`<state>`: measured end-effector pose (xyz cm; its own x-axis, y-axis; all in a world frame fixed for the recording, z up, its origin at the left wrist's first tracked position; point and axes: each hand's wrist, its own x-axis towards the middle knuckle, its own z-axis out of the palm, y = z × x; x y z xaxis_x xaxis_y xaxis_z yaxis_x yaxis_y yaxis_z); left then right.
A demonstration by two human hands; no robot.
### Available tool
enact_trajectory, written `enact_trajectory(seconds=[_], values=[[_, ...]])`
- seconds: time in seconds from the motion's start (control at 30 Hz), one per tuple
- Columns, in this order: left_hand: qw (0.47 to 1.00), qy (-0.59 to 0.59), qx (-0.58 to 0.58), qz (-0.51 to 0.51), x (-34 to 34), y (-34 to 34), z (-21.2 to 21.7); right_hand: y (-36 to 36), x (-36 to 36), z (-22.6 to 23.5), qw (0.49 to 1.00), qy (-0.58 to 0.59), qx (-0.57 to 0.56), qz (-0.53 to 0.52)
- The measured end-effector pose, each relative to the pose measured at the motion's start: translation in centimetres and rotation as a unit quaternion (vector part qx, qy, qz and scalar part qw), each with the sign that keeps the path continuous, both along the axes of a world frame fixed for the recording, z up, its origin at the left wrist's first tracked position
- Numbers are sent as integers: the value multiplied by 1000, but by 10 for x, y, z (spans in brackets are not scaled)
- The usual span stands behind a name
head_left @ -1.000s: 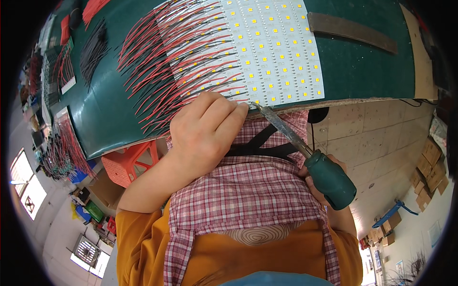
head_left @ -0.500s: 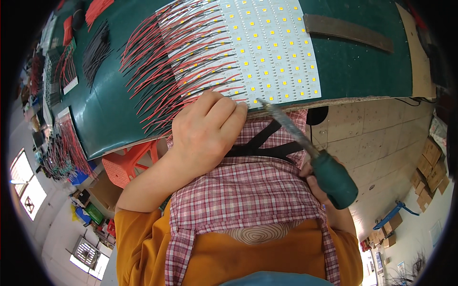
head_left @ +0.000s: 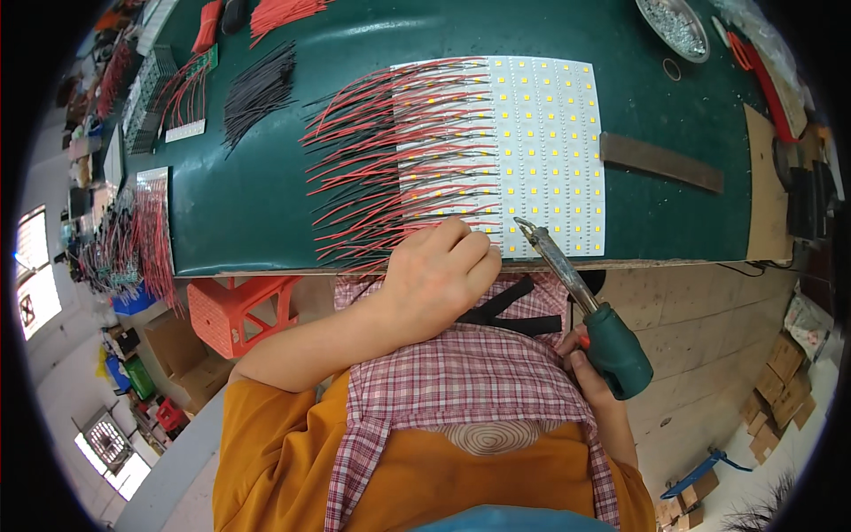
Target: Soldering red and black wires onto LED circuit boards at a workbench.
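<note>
My left hand (head_left: 439, 279) curls over the near edge of the white LED panel (head_left: 523, 151) on the green worktop (head_left: 257, 204), probably pinching a red wire (fingertips hidden). My right hand (head_left: 589, 368) grips the soldering iron (head_left: 581, 306), tip poised at that edge.

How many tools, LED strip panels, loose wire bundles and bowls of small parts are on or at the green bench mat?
Soldering iron: 1, in right hand
LED strip panel: 1, left hand at its near edge
Loose wire bundles: 2, black, red
Bowl of small parts: 1
Total: 5
</note>
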<state>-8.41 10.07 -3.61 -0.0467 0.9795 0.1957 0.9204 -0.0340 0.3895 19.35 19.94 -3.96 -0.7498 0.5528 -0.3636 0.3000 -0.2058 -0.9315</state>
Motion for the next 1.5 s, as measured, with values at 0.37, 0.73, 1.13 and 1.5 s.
enact_trajectory(seconds=[0.37, 0.73, 1.13, 1.5], values=[[996, 10, 74, 49, -35, -38, 23, 6, -11, 13, 998, 19, -41, -31], [940, 116, 93, 307, -201, -51, 18, 14, -28, 22, 997, 51, -37, -35], [964, 164, 115, 174, -362, 67, 21, 30, -46, 48, 996, 17, -50, -72], [964, 176, -75, 187, -379, 73, 33, 27, -31, 44, 995, 46, -15, -88]])
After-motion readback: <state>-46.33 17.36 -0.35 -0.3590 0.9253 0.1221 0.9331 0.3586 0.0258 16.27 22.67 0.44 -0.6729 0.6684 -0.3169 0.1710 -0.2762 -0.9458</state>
